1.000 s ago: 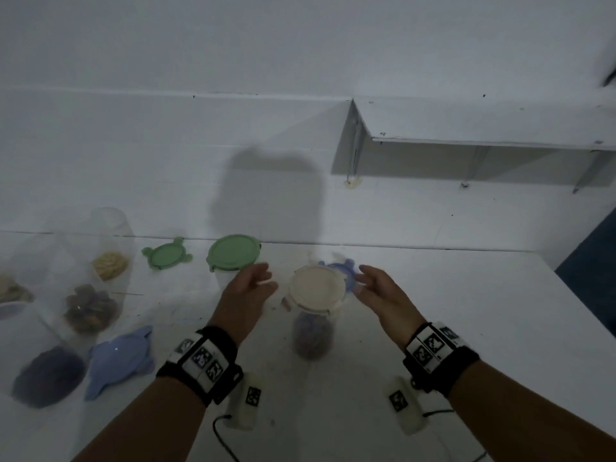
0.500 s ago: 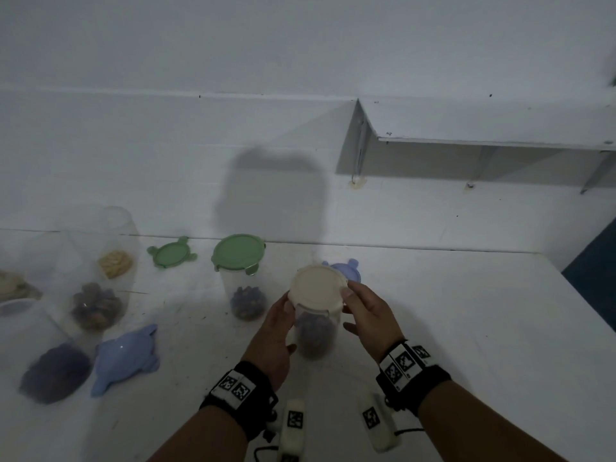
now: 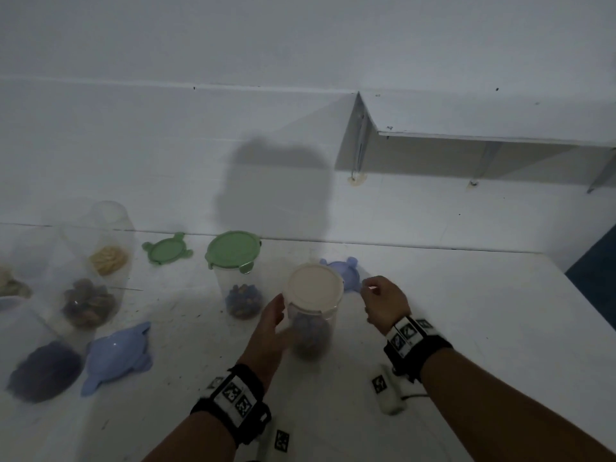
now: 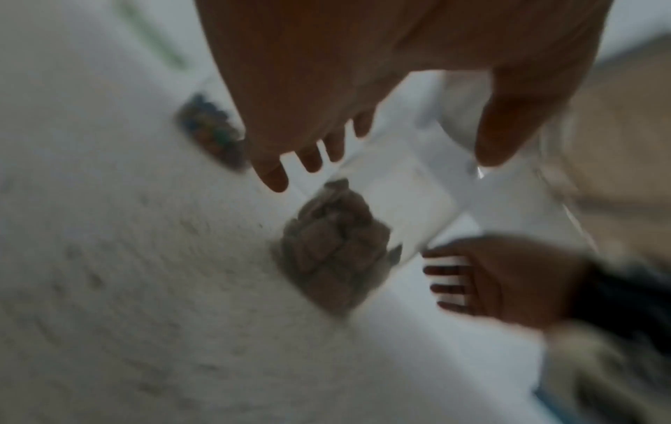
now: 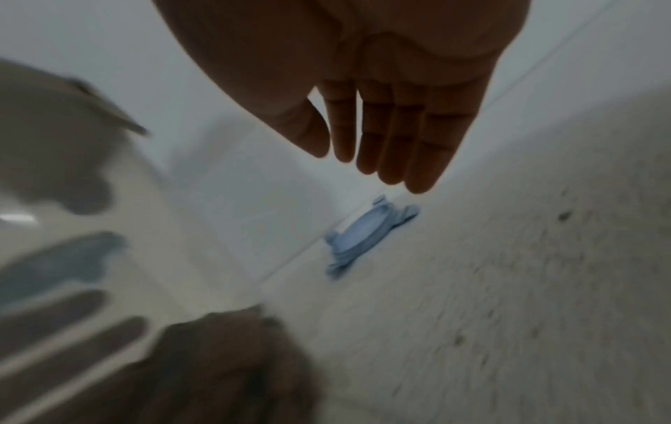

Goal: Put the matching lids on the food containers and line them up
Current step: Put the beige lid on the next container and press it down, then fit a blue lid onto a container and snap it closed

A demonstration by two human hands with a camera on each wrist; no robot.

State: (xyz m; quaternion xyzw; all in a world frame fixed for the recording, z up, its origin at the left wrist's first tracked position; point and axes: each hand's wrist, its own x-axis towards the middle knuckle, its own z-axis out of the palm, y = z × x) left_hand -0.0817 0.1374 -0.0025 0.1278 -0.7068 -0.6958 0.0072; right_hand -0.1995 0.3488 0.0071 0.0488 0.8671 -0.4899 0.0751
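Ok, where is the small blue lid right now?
In the head view the small blue lid lies flat on the table, right of centre, just behind the cream-lidded container and beside the right hand.

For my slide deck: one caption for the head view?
Left hand beside a cream-lidded jar; right hand apart, near a blue lid.

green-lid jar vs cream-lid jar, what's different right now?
The green-lidded jar stands further back and to the left, untouched; the cream-lidded jar stands nearer, with the left hand at its side. The right hand is off it, fingers straight. Lid colours differ: green against cream. Both are clear, upright, lidded, with dark contents at the bottom.
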